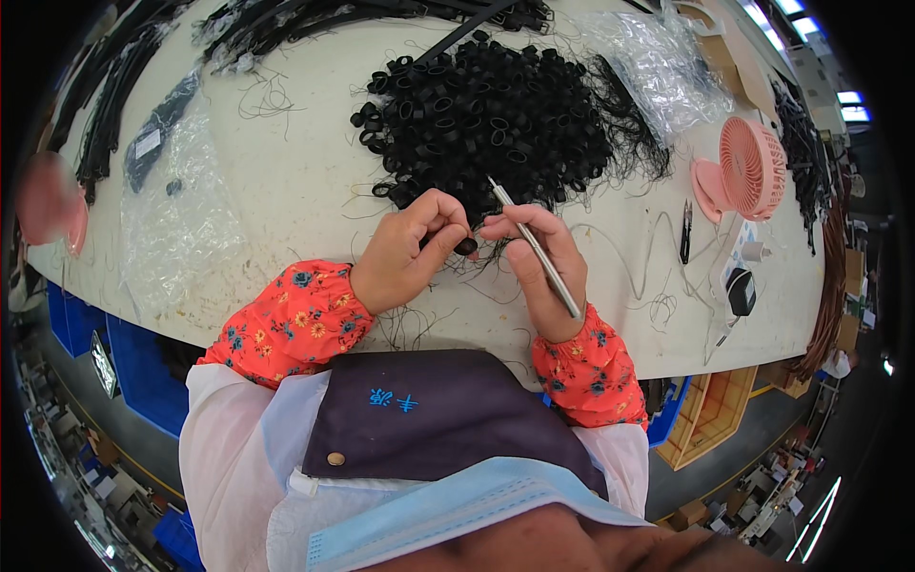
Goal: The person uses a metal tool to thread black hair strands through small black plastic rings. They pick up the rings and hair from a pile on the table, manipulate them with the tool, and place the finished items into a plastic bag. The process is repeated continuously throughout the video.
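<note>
My left hand (pixel 412 250) pinches a small black loop (pixel 465 247) between thumb and fingers, just in front of the pile. A slim silver pen-shaped tool (pixel 538 250) lies in my right hand (pixel 546 272), its thin tip pointing up and away toward the heap. The right fingertips come close to the black loop; whether they touch it or a thread I cannot tell. Beyond both hands rises a big heap of black loops (pixel 496 124), like belt keepers, with loose black threads around it.
Black straps (pixel 286 33) lie along the far edge. Clear plastic bags (pixel 176 219) rest at left and far right. A pink fan (pixel 751 170) stands at right, near black thread snips (pixel 686 232) and a white power strip (pixel 734 257). Blue bins (pixel 143 367) sit below the table.
</note>
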The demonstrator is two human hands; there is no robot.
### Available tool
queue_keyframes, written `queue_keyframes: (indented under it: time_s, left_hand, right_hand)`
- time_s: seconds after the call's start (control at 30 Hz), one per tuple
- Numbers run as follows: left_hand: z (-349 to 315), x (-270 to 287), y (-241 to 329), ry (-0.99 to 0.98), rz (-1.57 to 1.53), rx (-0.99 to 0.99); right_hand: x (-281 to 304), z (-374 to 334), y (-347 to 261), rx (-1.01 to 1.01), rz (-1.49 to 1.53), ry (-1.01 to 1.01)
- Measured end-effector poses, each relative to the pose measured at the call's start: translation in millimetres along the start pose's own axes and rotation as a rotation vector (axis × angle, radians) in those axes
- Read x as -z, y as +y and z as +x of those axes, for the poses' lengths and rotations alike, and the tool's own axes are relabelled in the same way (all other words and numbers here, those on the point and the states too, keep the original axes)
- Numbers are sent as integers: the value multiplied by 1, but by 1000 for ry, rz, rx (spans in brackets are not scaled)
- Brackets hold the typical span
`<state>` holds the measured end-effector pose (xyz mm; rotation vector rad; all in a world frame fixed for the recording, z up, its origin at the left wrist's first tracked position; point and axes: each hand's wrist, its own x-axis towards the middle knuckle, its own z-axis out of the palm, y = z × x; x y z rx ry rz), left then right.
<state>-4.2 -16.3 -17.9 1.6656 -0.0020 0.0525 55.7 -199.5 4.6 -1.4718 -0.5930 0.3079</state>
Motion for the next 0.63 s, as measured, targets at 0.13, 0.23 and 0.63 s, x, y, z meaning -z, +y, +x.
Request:
queue_keyframes:
  time_s: [0.13, 0.23, 0.63]
  left_hand:
    - [0, 4, 4, -65, 19, 68]
    - [0, 5, 4, -70, 10, 78]
    - [0, 5, 3, -72, 20, 67]
  right_hand:
    - [19, 0, 6, -46, 264, -69]
    - [21, -2, 6, -79, 283, -77]
    - [17, 0, 4, -90, 286, -95]
